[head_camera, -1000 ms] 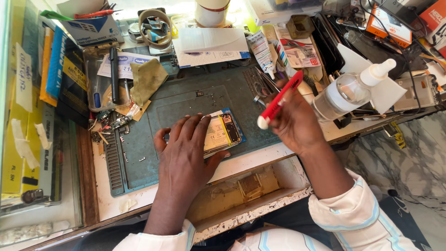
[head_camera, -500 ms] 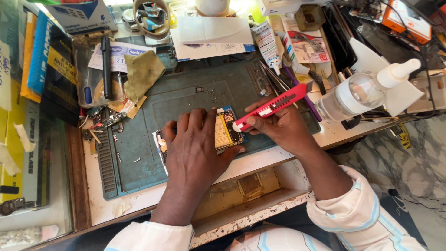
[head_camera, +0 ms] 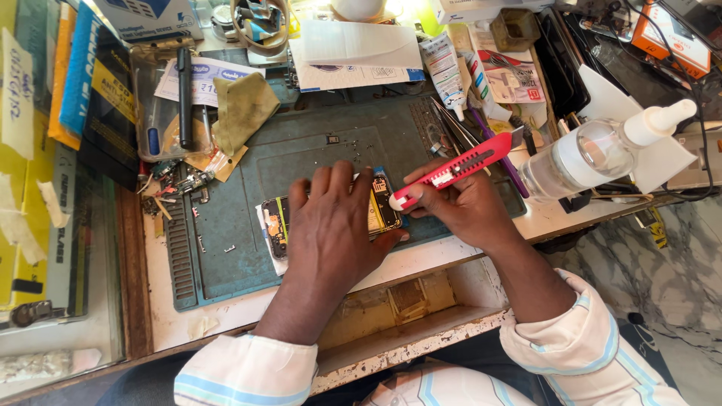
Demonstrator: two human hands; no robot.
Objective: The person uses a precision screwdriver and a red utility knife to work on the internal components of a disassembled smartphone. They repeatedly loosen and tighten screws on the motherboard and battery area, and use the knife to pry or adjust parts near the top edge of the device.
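Head view. The left hand (head_camera: 331,225) lay flat, fingers spread, over an opened phone (head_camera: 376,214) on the dark green work mat (head_camera: 226,248) — pressing it down, seemingly so that the device could not slide while it was worked on. Only the phone's ends showed past the palm: a yellow-and-black inner face near the hand's right edge and a dark end at its left. The right hand (head_camera: 459,210) was closed around a red utility knife (head_camera: 451,171), whose white butt end sat by the phone's right end while the body angled up and away to the right; whether a blade was out could not be told. The mat lay on the bench (head_camera: 173,331), with tweezers (head_camera: 451,128) and a clear pump bottle (head_camera: 594,150) kept within the right hand's reach, and an olive cloth (head_camera: 244,109) behind the left.

Compared with half a second earlier, the knife sat at a similar slant but its lower end had come closer to the phone's edge — a second earlier it stood steeper, clear of the device. The left hand had kept its flat hold throughout.
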